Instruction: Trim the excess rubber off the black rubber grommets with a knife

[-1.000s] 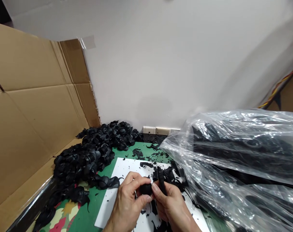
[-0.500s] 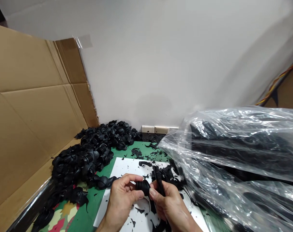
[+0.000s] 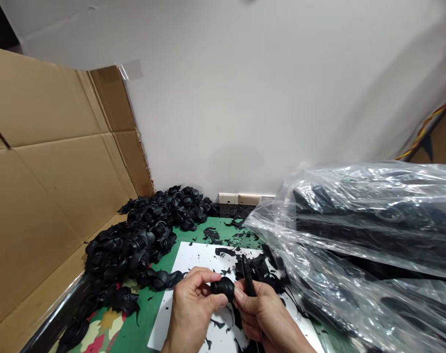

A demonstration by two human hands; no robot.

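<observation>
Two hands (image 3: 193, 305) (image 3: 261, 308), one white sheet (image 3: 188, 257), black parts (image 3: 140, 240) — uncountable

Creased cardboard (image 3: 53, 191) stands at left, clear tape (image 3: 135, 70) joining its corner to the pale wall (image 3: 245, 93); whitish wall plates (image 3: 249, 199) sit low, a yellow-red cable (image 3: 422, 133) slants far right.

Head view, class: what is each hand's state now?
Left hand: closed, holding a ribbed black part.
Right hand: closed on a dark object, kind unclear.

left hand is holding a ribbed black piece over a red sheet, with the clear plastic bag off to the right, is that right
Not quite: the sheet is white, not red, as the head view shows. The left hand does hold the ribbed black piece over it, and the clear plastic bag is off to the right.
</observation>
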